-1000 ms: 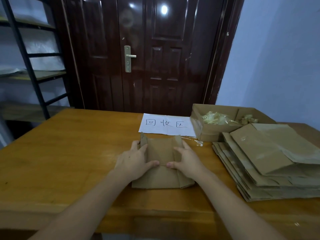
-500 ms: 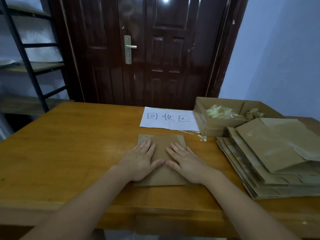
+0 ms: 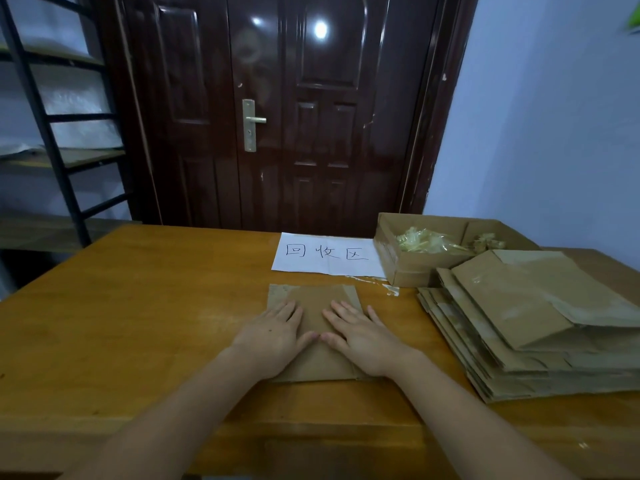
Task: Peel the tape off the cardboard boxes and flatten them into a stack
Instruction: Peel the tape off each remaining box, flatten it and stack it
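A small brown cardboard box [image 3: 313, 299] lies flattened on the wooden table [image 3: 138, 323] in front of me. My left hand [image 3: 273, 337] presses flat on its left half with straight fingers. My right hand [image 3: 360, 336] presses flat on its right half, thumbs nearly touching in the middle. To the right sits a stack of flattened cardboard boxes [image 3: 533, 327]. Behind that stack, an open cardboard box [image 3: 415, 265] holds crumpled strips of peeled tape [image 3: 426, 240].
A white paper sign with handwritten characters [image 3: 327, 254] lies at the table's far edge. A scrap of tape [image 3: 391, 289] sticks to the table beside it. A dark door [image 3: 277, 109] stands behind, a metal shelf rack [image 3: 52, 133] at the left.
The box's raised flaps went down flat. Both hands went from gripping its folded sides to pressing on it with fingers spread.
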A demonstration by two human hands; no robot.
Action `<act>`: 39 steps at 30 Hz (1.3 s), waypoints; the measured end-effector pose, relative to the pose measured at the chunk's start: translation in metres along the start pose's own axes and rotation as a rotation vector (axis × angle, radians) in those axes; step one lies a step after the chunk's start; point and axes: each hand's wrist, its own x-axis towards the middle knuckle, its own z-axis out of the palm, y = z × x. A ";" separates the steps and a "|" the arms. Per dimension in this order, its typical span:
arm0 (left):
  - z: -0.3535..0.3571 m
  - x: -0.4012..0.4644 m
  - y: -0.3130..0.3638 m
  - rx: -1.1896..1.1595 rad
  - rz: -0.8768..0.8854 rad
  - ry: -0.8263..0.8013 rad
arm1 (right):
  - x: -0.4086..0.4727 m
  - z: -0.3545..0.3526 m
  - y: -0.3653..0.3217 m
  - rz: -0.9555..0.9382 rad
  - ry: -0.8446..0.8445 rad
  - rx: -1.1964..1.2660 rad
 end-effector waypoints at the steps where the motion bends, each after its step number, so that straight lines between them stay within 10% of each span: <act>1: -0.001 -0.003 0.003 0.030 0.035 0.063 | -0.001 0.000 -0.001 0.004 0.000 -0.002; 6: 0.003 -0.032 0.029 0.175 0.247 0.390 | -0.004 0.001 -0.005 0.063 0.036 -0.023; 24: -0.009 -0.023 -0.022 -0.009 -0.220 -0.064 | -0.023 -0.001 -0.029 0.235 0.248 -0.140; 39: 0.001 -0.001 -0.036 -0.080 -0.068 -0.074 | 0.004 0.005 0.003 0.176 0.033 0.009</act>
